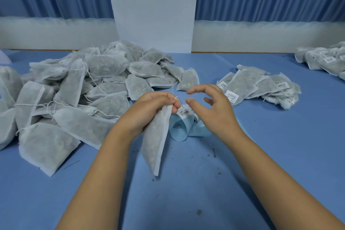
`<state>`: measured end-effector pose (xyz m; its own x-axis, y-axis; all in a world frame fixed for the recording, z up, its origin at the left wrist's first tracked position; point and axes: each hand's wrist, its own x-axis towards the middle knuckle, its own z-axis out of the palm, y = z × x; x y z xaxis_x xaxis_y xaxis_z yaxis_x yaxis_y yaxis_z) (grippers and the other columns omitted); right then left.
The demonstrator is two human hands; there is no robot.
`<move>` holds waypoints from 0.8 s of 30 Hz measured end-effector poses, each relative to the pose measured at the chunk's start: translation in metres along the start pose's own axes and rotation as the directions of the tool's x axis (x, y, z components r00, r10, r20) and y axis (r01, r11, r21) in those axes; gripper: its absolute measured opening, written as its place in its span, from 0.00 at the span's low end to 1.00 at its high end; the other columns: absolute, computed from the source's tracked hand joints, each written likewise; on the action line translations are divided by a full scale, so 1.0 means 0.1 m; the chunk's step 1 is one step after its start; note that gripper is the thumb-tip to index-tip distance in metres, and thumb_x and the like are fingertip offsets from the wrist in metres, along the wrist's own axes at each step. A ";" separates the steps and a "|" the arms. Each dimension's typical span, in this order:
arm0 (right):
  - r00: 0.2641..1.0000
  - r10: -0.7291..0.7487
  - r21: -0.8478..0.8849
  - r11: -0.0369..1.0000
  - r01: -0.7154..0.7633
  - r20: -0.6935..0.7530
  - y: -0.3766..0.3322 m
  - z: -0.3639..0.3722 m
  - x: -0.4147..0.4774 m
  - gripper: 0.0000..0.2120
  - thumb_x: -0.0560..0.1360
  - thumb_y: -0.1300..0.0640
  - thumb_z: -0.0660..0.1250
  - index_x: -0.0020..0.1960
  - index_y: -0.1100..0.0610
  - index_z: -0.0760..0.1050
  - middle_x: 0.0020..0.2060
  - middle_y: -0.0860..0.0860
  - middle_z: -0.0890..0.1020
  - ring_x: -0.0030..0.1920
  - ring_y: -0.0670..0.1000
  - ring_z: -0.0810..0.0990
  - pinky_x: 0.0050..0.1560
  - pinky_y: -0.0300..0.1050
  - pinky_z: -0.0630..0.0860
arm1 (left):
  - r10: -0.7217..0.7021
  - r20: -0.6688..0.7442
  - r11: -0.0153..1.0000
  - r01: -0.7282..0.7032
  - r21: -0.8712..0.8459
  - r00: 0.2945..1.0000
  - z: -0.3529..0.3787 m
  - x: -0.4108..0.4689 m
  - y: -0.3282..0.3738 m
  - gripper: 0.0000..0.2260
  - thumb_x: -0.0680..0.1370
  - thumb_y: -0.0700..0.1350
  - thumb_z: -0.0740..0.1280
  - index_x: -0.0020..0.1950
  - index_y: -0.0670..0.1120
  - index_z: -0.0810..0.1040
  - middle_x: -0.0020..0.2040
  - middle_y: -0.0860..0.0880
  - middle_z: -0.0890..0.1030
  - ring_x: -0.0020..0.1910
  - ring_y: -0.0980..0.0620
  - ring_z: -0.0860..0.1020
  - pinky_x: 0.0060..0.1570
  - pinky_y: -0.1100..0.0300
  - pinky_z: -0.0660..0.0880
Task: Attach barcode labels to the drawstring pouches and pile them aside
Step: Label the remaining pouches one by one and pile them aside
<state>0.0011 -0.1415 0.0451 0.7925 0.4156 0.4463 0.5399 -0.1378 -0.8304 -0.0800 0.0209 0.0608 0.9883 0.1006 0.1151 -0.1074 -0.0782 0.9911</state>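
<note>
Left hand (155, 106): fingers curled, gripping pouch (156, 140) by its top, above table (261, 155) centre.
Right hand (211, 106): raised beside label (184, 112), fingers spread, holding nothing.

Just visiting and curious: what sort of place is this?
Probably a small packing or labelling workshop: a big heap of unlabelled pouches on a blue table, a smaller pile of barcoded ones, and the left hand holding a pouch with its label.
</note>
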 end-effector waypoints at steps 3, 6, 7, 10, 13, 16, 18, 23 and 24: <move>0.999 -0.005 0.057 0.998 0.002 0.051 -0.02 -0.01 0.01 0.07 0.72 0.60 0.74 0.43 0.48 0.83 0.50 0.45 0.80 0.58 0.43 0.76 0.62 0.36 0.68 | 0.012 -0.010 1.000 -0.012 0.020 1.000 0.03 0.00 0.00 0.14 0.77 0.42 0.63 0.33 0.50 0.82 0.33 0.52 0.80 0.31 0.59 0.76 0.35 0.69 0.71; 0.988 0.020 0.111 0.993 -0.037 0.153 -0.03 0.01 -0.01 0.07 0.73 0.60 0.74 0.43 0.48 0.84 0.47 0.42 0.81 0.56 0.39 0.76 0.55 0.28 0.67 | -0.009 -0.015 0.998 0.010 0.065 1.000 0.05 0.00 0.01 0.13 0.75 0.44 0.62 0.33 0.51 0.80 0.34 0.52 0.81 0.32 0.60 0.76 0.37 0.64 0.69; 0.985 0.034 0.127 0.990 -0.056 0.168 -0.03 0.01 -0.02 0.07 0.73 0.59 0.74 0.42 0.47 0.85 0.46 0.41 0.81 0.56 0.38 0.77 0.53 0.28 0.67 | -0.009 -0.017 0.997 0.010 0.079 1.000 0.05 0.00 0.01 0.13 0.75 0.44 0.62 0.33 0.52 0.80 0.34 0.52 0.81 0.32 0.60 0.76 0.38 0.62 0.68; 0.981 0.057 0.148 0.985 -0.085 0.183 -0.02 0.00 -0.02 0.06 0.73 0.59 0.74 0.41 0.48 0.85 0.48 0.44 0.82 0.55 0.39 0.78 0.54 0.31 0.70 | -0.025 -0.030 0.993 0.028 0.117 0.999 0.06 -0.01 0.02 0.11 0.72 0.46 0.62 0.32 0.52 0.80 0.34 0.53 0.81 0.32 0.60 0.76 0.38 0.62 0.68; 0.983 0.046 0.118 0.991 -0.068 0.180 -0.01 0.01 -0.02 0.04 0.73 0.61 0.74 0.42 0.53 0.85 0.49 0.47 0.81 0.55 0.40 0.78 0.58 0.33 0.70 | -0.039 -0.038 0.981 0.046 0.190 0.999 0.07 -0.01 0.02 0.11 0.71 0.48 0.62 0.32 0.53 0.80 0.34 0.54 0.82 0.32 0.63 0.76 0.36 0.65 0.68; 0.986 0.009 0.049 0.999 -0.018 0.164 -0.01 0.06 -0.05 0.09 0.73 0.62 0.71 0.38 0.50 0.80 0.47 0.43 0.79 0.56 0.45 0.77 0.59 0.32 0.66 | 0.000 -0.074 0.973 0.017 0.231 0.997 0.07 0.01 0.00 0.13 0.74 0.46 0.64 0.31 0.53 0.81 0.35 0.55 0.83 0.32 0.66 0.76 0.33 0.73 0.68; 0.987 -0.019 -0.056 0.998 0.028 0.157 -0.01 0.09 -0.07 0.08 0.73 0.60 0.69 0.38 0.49 0.77 0.47 0.41 0.77 0.59 0.49 0.73 0.59 0.29 0.63 | 0.056 -0.133 0.970 -0.022 0.243 0.990 0.07 0.03 -0.03 0.16 0.77 0.40 0.64 0.31 0.53 0.81 0.35 0.56 0.84 0.34 0.67 0.77 0.32 0.77 0.68; 0.988 -0.040 -0.152 0.986 0.064 0.150 0.02 0.08 -0.05 0.08 0.75 0.63 0.66 0.42 0.51 0.74 0.50 0.46 0.76 0.60 0.51 0.69 0.56 0.25 0.60 | 0.155 -0.239 0.939 -0.068 0.336 0.959 0.06 0.09 -0.08 0.12 0.74 0.42 0.71 0.33 0.55 0.84 0.51 0.56 0.82 0.48 0.59 0.79 0.49 0.74 0.70; 0.987 -0.043 -0.163 0.984 0.069 0.157 0.02 0.08 -0.05 0.08 0.76 0.62 0.66 0.42 0.51 0.74 0.51 0.47 0.76 0.60 0.51 0.69 0.57 0.25 0.60 | 0.173 -0.263 0.929 -0.068 0.363 0.949 0.05 0.10 -0.09 0.12 0.74 0.42 0.72 0.33 0.55 0.85 0.53 0.58 0.79 0.47 0.62 0.78 0.47 0.76 0.69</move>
<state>-0.0040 -0.1365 0.0386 0.7141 0.5575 0.4234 0.6322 -0.2539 -0.7320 -0.0682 0.0176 0.0526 0.8908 0.3432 0.2979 -0.1277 -0.4399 0.8889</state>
